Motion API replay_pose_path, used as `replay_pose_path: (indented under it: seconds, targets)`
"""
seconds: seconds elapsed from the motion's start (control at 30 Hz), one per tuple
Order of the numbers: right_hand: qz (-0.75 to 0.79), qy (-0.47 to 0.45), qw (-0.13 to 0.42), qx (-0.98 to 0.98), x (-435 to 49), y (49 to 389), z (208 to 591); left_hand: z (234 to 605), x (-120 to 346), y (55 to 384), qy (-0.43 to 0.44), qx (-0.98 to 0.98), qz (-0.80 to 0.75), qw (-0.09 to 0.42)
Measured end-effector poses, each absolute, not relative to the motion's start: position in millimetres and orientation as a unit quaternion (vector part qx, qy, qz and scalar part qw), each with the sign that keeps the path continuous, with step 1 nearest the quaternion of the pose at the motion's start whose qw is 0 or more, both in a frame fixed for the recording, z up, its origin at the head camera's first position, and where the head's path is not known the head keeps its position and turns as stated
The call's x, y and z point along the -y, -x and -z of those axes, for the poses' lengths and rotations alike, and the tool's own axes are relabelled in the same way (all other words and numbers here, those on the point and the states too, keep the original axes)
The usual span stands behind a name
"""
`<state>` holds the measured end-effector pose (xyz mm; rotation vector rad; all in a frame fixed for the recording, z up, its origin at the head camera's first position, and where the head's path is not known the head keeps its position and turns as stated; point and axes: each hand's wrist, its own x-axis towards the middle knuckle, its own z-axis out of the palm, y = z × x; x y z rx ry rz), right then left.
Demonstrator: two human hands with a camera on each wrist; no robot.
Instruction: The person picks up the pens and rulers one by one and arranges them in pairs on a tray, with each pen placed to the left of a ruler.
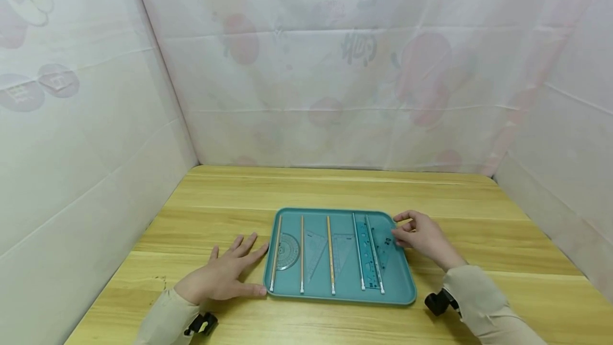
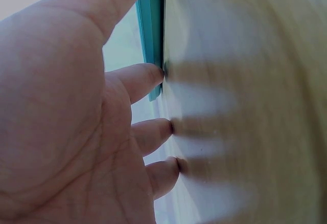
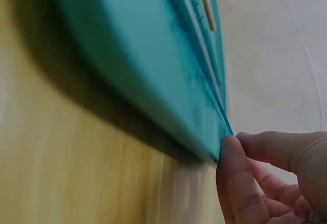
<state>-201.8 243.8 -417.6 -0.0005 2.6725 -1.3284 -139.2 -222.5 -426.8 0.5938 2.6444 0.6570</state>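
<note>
A teal tray [image 1: 316,295] lies on the wooden table. Within it are three yellow-orange pencils [image 1: 330,254], two pale blue-grey pencils [image 1: 375,254], a clear protractor [image 1: 288,252], two clear set squares [image 1: 313,249] and a blue ruler [image 1: 369,262]. My left hand [image 1: 222,276] rests on the table with fingers spread, its thumb and index fingertip at the tray's left edge. At the tray's right edge, my right hand [image 1: 423,236] pinches the tip of a thin see-through blue piece [image 3: 224,116], perhaps a set square, between thumb and index finger.
The wooden table [image 1: 230,188] extends around the tray on all sides. Pale printed cloth [image 1: 335,95] hangs behind the table, with more cloth at the left and right. Black wrist cameras [image 1: 440,302] sit below both cuffs.
</note>
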Motion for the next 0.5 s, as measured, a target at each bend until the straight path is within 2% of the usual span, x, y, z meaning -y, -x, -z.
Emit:
replay_pose_path:
  seconds: [0.5]
  targets:
    - [0.395, 0.017, 0.065, -0.916, -244.1, 202.2, 418.0, 428.6, 224.5, 138.1, -0.207, -0.935, -0.231, 0.175]
